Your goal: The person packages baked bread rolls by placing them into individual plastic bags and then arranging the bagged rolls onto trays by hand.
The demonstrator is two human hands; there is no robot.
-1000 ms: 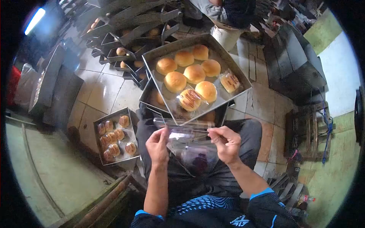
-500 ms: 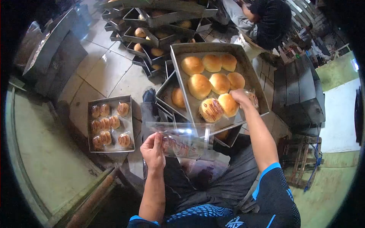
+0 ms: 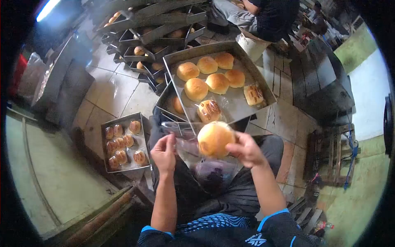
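Note:
A round golden bun point(image 3: 214, 140) is held up in front of my lap, with my right hand point(image 3: 247, 150) gripping it at its right side. My left hand point(image 3: 163, 155) pinches the left end of a clear plastic bag point(image 3: 186, 142); the bun hides part of that bag. Just beyond the bun, a large metal tray point(image 3: 242, 108) carries several bare buns point(image 3: 217, 83). Two buns in printed wrappers also lie in it, a near wrapped bun point(image 3: 209, 111) and a right wrapped bun point(image 3: 253, 95). More clear bags point(image 3: 214, 172) rest on my lap.
On the floor at left stands a smaller tray point(image 3: 144, 158) of wrapped buns. Stacked trays point(image 3: 144, 53) with buns rise at the far side. A person point(image 3: 276, 18) sits beyond the large tray, near a white bucket point(image 3: 252, 46). Dark metal boxes point(image 3: 323, 82) stand at right.
My right hand has lifted a bun from the large tray and brought it toward me, beside the bag. My left hand keeps pinching the bag. The camera view has shifted.

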